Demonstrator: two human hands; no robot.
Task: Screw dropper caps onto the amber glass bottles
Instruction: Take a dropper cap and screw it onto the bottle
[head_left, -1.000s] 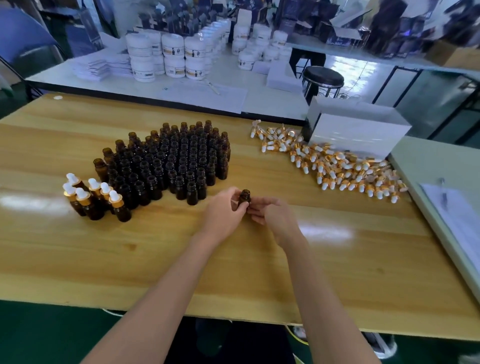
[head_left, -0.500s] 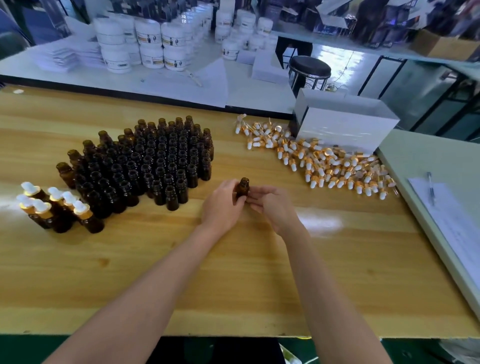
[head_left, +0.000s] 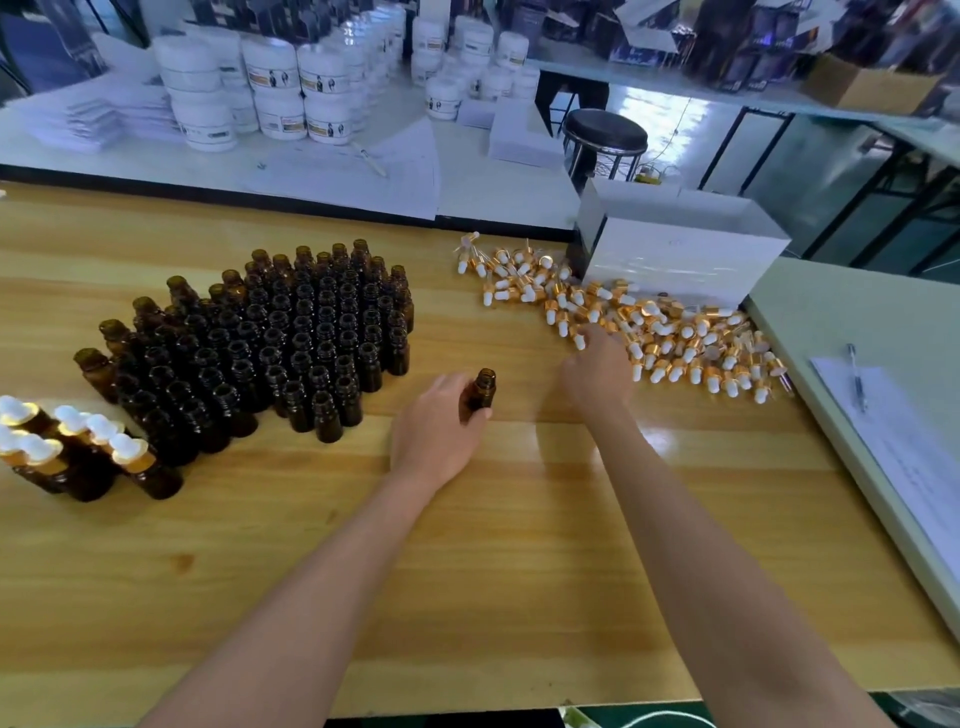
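Left hand (head_left: 439, 431) fingers grasp 1 uncapped amber bottle (head_left: 483, 392) upright. Right hand (head_left: 597, 371) fingers at near edge of dropper caps (head_left: 675, 338), blurred, grip cannot tell. Best: pinch 1 cap by collar, pipette down.

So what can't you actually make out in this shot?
Head view only:
Right hand, motion-blurred at the dropper caps: whether it holds one is unclear.
Amber bottle: lower half hidden by the left hand.
Capped bottles: cut off by the left edge.
White box: inside hidden by its front wall.
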